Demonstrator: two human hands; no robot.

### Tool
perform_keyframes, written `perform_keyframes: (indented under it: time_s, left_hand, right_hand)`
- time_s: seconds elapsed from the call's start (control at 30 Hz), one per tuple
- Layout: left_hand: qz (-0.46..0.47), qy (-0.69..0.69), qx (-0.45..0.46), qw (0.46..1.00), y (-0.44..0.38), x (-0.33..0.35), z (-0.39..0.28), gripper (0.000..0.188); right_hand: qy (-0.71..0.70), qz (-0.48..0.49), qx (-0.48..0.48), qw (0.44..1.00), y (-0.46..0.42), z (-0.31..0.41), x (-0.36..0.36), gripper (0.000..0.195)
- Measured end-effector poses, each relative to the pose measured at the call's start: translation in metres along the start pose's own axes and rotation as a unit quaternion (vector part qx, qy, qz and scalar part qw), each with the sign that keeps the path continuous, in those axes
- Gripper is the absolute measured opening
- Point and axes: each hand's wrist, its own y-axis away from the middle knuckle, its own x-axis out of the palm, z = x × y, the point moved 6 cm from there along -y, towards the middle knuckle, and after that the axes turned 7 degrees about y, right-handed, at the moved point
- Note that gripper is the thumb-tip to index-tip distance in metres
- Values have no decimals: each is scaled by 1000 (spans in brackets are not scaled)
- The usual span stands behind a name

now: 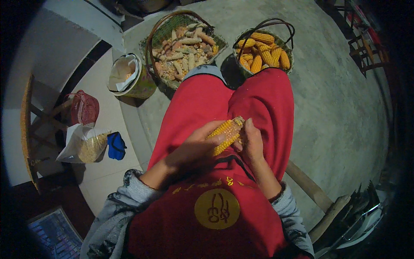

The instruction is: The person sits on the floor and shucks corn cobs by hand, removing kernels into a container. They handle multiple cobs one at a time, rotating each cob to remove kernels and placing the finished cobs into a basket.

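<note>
My left hand (198, 144) is wrapped around a partly shelled ear of yellow dried corn (229, 132) above my lap, thumb lying across it. Rows of kernels remain on both sides, with a paler bare strip between them. At the cob's upper right end, my right hand (253, 142) grips its side; the thumb points up and the fingers are partly hidden behind the ear. Beneath both hands spreads a red apron (194, 106) with a yellow round emblem bearing writing. Beyond my knees stand a basket (221, 48) of bare cobs and loose kernels, and a smaller basket (292, 61) of unshelled ears.
A lined bucket (142, 87) stands left of the baskets. Further left are a red woven bag (84, 106), a clear plastic bag (92, 150) of grain-like material and a blue pouch (116, 145). A wooden chair part (309, 184) juts out at right. Wooden furniture (367, 53) stands far right.
</note>
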Motion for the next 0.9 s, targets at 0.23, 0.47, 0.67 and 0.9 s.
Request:
perform_keyframes:
  time_s: [0.23,0.47,0.67,0.9]
  left_hand:
    - [1,-45,-16,999,-4,-6,11,45]
    - [49,-351,198,914,-12,-15,16,38]
    - [-13,-234,48,971,-24,-22,12,48]
    - [57,-7,6,998,-14,-14,13,41]
  right_hand:
    - [90,-69,-77,991,0,12,2,29]
    - [170,-50,-103,979,0,12,1,21]
    - [197,-35,-117,973,-1,18,7,21]
    - [126,-30,-77,989,-4,12,0,20]
